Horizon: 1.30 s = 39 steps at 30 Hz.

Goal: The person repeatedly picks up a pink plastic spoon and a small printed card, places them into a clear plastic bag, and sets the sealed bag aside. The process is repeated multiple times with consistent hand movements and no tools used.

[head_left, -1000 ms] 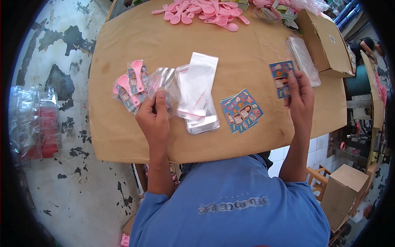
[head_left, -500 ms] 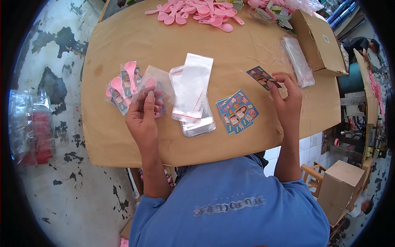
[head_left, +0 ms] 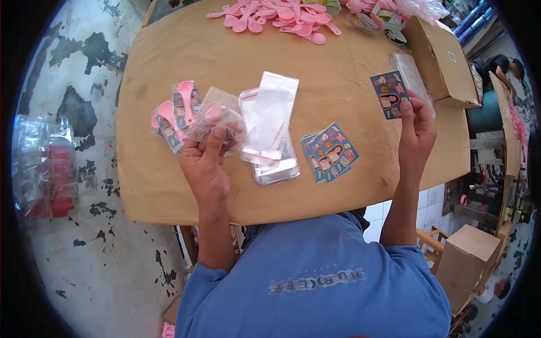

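A clear plastic bag (head_left: 226, 106) is pinched between the thumb and fingers of my left hand (head_left: 209, 155). Under and beyond it lie bagged pink spoons with blue cards (head_left: 174, 115). My right hand (head_left: 416, 121) grips a blue illustrated card (head_left: 389, 94) by its lower right edge, picture side up. Between the hands are a stack of clear bags (head_left: 276, 112) with adhesive strips and a small fanned pile of matching cards (head_left: 331, 153). Part of the bagged spoons is hidden behind my left hand and its bag.
Loose pink spoons (head_left: 276, 16) are heaped at the table's far edge. A cardboard box (head_left: 442, 62) stands at the far right, with a bundle of clear bags (head_left: 411, 76) beside it. Brown paper covers the table (head_left: 270, 211). Another person (head_left: 499, 70) is at the right.
My right hand has moved right and turned the card so its picture faces up. My left hand has shifted slightly right, and the bag in it is more crumpled.
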Each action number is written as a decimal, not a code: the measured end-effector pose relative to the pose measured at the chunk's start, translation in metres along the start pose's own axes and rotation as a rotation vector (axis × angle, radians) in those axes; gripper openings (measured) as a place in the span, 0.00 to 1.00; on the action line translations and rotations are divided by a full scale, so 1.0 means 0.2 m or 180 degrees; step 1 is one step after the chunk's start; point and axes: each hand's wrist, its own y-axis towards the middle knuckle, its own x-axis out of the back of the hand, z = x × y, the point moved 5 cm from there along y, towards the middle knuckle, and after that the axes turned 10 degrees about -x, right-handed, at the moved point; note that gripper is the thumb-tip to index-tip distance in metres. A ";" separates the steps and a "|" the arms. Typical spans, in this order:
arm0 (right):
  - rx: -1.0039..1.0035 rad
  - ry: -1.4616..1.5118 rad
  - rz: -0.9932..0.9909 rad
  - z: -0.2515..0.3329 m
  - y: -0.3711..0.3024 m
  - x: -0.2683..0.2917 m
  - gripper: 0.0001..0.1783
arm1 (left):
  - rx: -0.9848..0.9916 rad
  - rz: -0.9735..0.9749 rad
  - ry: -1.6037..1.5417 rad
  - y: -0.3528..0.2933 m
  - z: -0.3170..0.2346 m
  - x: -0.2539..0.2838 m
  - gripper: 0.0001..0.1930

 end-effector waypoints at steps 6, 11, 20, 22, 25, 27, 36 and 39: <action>-0.1228 0.0406 0.1196 -0.01 -0.22 -0.20 0.10 | 0.0585 -0.0001 -0.0800 -0.04 0.02 -0.18 0.15; -0.1542 0.0875 0.1769 0.03 -0.36 -0.39 0.11 | 0.0762 0.0278 -0.0904 -0.09 0.04 -0.31 0.17; -0.1772 0.1059 0.2043 0.06 -0.43 -0.45 0.12 | 0.0836 0.0414 -0.1149 -0.15 0.07 -0.40 0.17; -0.1757 0.0877 0.2186 0.05 -0.43 -0.45 0.12 | 0.0815 0.0401 -0.1139 -0.15 0.08 -0.40 0.17; -0.1614 0.0715 0.2235 0.05 -0.42 -0.44 0.12 | 0.0807 0.0422 -0.1163 -0.15 0.08 -0.40 0.16; -0.1705 0.0735 0.2235 0.04 -0.41 -0.44 0.12 | 0.0798 0.0446 -0.1094 -0.16 0.09 -0.39 0.16; -0.1731 0.0985 0.2055 0.03 -0.42 -0.40 0.13 | 0.0486 0.0081 -0.0901 -0.14 0.07 -0.32 0.15; -0.1604 0.1034 0.1863 0.04 -0.43 -0.39 0.12 | 0.0551 0.0115 -0.0828 -0.15 0.07 -0.32 0.17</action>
